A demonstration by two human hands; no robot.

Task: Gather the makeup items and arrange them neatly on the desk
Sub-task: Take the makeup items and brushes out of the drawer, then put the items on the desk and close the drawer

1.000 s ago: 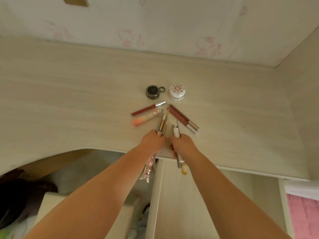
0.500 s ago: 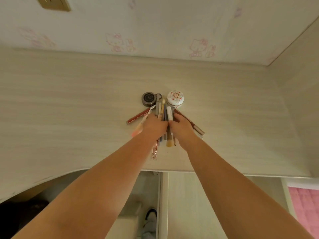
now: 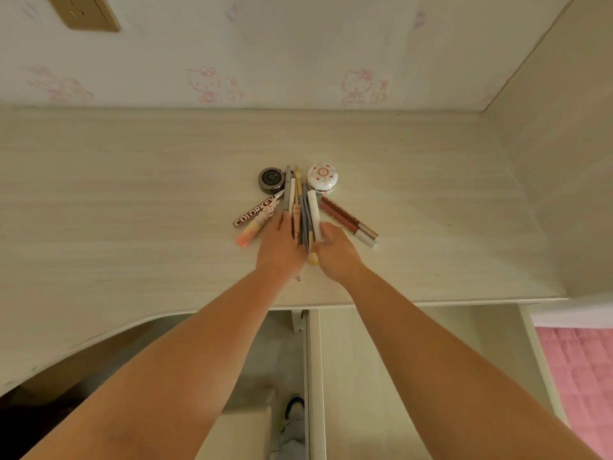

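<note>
Left hand [image 3: 282,247] and right hand [image 3: 335,252] press flat against the bundle of pencils and brushes [image 3: 302,210] mid-bench [image 3: 132,200], fingers closing on nothing. Risk: uneven squeeze rolls sticks into the floral compact [image 3: 322,179].

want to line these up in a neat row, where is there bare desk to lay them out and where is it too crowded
Bare desk runs wide left of the COLORKEY tube, and right of the two brown tubes toward the side wall. A strip lies free between both jars and the wallpaper. It is crowded mid-desk: the dark jar, the floral jar and the pencil bundle between the left hand and right hand.
</note>
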